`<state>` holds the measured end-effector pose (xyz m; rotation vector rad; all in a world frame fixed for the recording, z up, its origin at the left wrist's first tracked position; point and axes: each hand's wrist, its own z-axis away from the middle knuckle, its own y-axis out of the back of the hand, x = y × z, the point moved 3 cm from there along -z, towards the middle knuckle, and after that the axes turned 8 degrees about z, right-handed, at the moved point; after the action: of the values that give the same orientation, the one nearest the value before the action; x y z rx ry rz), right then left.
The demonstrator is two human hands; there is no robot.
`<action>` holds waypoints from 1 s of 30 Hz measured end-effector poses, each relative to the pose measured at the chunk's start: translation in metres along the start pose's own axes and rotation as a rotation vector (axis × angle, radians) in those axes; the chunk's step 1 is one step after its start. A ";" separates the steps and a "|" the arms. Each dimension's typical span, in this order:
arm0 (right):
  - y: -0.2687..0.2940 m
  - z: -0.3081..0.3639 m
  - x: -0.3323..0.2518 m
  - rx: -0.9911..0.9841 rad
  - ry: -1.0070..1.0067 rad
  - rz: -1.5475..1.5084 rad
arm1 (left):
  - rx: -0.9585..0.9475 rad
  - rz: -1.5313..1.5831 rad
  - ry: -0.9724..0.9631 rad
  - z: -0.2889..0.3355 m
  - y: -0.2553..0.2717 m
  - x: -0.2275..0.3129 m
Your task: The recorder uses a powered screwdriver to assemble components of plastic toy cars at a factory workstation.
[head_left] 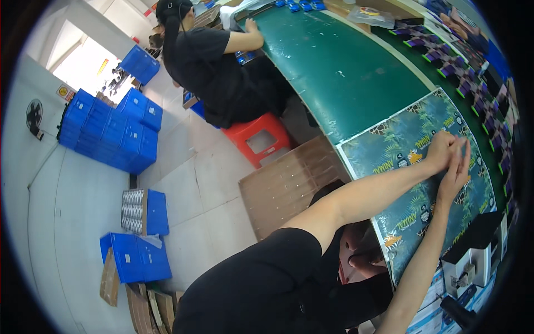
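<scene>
Both your hands are out over the big printed sheet (pixel 409 161), the one with a leaf and animal-print pattern, lying flat at the right of the green worktable (pixel 345 67). Your left hand (pixel 439 151) is half curled, fingertips pressing or pinching at something small on the sheet's far edge; I cannot tell if it grips anything. Your right hand (pixel 455 172) lies long and flat just beside it, fingers nearly straight, touching the sheet, holding nothing visible. This looks like the step of picking at or lifting a piece from the sheet. The next move likely needs a clean fingertip pinch at that spot while the flat hand keeps the sheet down. 1 co-worker (pixel 217 61) sits far left on a red stool (pixel 258 139); blue crates (pixel 111 131) are stacked on the floor.
</scene>
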<state>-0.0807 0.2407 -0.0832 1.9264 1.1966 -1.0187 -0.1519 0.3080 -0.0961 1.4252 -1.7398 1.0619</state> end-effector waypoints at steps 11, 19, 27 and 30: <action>-0.008 0.005 -0.022 -0.026 0.087 0.086 | -0.052 0.126 0.128 0.003 0.002 0.019; -0.001 0.004 -0.017 -0.027 0.066 0.081 | -0.215 0.054 0.197 0.002 -0.001 0.023; -0.005 0.002 -0.009 -0.016 0.016 0.039 | -0.090 0.136 0.161 0.003 -0.001 0.013; -0.006 0.001 -0.007 -0.005 0.001 0.040 | -0.054 0.047 0.090 0.004 0.003 0.015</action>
<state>-0.0886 0.2390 -0.0785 1.9391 1.1554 -0.9935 -0.1574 0.2982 -0.0858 1.2904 -1.7317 1.0787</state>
